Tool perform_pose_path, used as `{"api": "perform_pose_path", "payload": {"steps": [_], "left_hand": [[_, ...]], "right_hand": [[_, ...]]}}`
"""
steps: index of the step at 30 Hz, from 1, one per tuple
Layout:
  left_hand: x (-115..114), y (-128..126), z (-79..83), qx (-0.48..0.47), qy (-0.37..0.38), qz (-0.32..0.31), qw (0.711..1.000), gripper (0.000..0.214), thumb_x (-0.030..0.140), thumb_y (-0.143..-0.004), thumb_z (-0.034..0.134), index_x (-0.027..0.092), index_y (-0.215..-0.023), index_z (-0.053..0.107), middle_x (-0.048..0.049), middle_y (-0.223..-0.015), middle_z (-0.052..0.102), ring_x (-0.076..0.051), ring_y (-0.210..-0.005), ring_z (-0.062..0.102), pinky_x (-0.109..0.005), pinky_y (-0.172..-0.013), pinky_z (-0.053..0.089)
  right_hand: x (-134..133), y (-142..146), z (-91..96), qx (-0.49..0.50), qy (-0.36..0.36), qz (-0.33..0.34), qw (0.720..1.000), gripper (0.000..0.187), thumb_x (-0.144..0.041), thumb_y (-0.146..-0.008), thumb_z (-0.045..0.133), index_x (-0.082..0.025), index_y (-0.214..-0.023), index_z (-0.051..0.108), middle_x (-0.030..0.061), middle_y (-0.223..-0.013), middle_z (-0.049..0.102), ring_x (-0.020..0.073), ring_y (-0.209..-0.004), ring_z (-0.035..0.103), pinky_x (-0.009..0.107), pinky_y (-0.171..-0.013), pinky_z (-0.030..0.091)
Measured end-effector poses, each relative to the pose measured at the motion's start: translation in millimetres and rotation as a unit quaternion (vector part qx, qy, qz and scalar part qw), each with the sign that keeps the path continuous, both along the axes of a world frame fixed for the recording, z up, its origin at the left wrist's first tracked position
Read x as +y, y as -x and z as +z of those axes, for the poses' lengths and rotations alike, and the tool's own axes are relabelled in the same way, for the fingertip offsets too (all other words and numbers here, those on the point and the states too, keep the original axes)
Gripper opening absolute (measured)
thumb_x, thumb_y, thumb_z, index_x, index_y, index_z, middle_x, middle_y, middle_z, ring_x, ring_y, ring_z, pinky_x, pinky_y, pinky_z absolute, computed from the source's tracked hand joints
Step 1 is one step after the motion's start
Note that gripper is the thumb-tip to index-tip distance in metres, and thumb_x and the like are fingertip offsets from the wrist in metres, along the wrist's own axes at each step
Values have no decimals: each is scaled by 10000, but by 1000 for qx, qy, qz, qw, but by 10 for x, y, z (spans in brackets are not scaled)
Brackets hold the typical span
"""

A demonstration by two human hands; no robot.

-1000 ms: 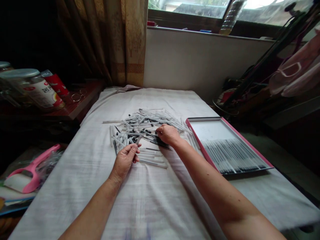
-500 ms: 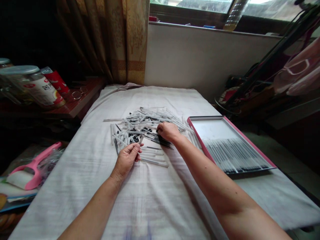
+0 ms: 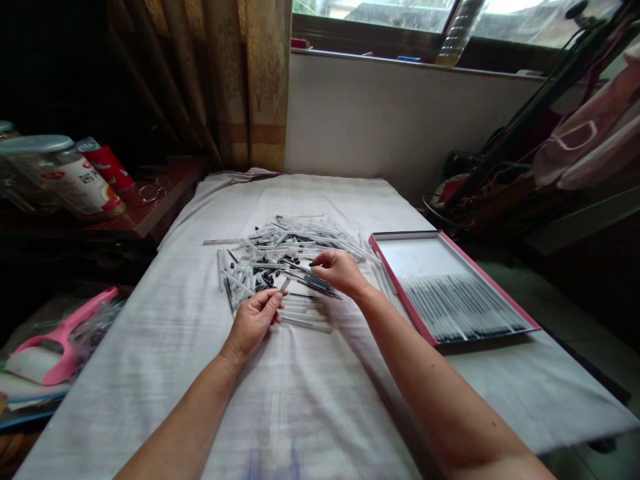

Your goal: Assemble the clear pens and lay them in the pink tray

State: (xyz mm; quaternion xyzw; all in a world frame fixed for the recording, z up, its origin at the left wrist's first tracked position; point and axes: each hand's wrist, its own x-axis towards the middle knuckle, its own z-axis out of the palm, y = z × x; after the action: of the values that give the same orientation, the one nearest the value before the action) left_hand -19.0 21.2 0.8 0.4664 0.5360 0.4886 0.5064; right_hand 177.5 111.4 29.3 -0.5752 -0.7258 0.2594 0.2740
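Note:
My left hand [image 3: 254,323] is closed around a translucent pen barrel [image 3: 285,285], whose upper end sticks out past the thumb and forefinger. To its right, my right hand [image 3: 340,272] pinches a small black pen cap [image 3: 312,265] between its fingertips. Thin black pen refills [image 3: 313,280] lie in a bundle just under the right fingers. Beyond both hands spreads a loose pile of clear pen barrels [image 3: 320,227], with small black caps [image 3: 265,280] scattered among them. Several barrels [image 3: 306,325] lie side by side close to my left fingers.
A pink-edged box [image 3: 427,333] at the right holds a row of pens [image 3: 460,307]. White cloth [image 3: 200,400] covers the table. On the left, jars [image 3: 85,180] and glasses [image 3: 149,193] stand on a brown surface, with a pink-handled tool [image 3: 65,333] lower down.
My right hand has lifted slightly from the refills and come away with a small black cap. My left hand keeps hold of the barrel, which has tilted a little to the right.

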Motion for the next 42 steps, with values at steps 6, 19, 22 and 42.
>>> {"api": "perform_pose_path", "payload": {"steps": [6, 19, 22, 42], "left_hand": [[-20, -17, -24, 63, -42, -23, 997, 450, 555, -723, 681, 136, -884, 719, -2, -662, 634, -92, -507, 543, -208, -500, 446], [-87, -33, -78, 274, -194, -67, 940, 231, 343, -871, 592, 179, -940, 740, -66, -887, 751, -180, -770, 693, -283, -728, 555], [-114, -46, -67, 303, -239, -77, 919, 201, 316, -879, 596, 187, -951, 734, -60, -901, 756, -181, -823, 703, -281, -772, 556], [-148, -67, -67, 332, -259, -106, 901, 194, 290, -899, 582, 198, -999, 721, -48, -900, 748, -167, -811, 698, -250, -744, 542]], "right_hand": [[-469, -149, -108, 336, 125, -17, 933, 194, -289, -615, 729, -177, -682, 586, -37, -577, 592, 94, -506, 516, 218, -477, 390], [-717, -128, -192, 442, 199, -5, 875, 265, -362, -724, 708, -204, -882, 566, 49, -882, 731, 154, -750, 667, 224, -555, 470], [-727, -106, -234, 436, 189, 7, 880, 262, -383, -732, 706, -203, -882, 591, 42, -856, 725, 150, -722, 654, 233, -555, 473], [-763, -174, -246, 347, 143, 36, 926, 230, -336, -725, 705, -189, -903, 694, 27, -801, 694, 144, -700, 603, 276, -643, 468]]}}
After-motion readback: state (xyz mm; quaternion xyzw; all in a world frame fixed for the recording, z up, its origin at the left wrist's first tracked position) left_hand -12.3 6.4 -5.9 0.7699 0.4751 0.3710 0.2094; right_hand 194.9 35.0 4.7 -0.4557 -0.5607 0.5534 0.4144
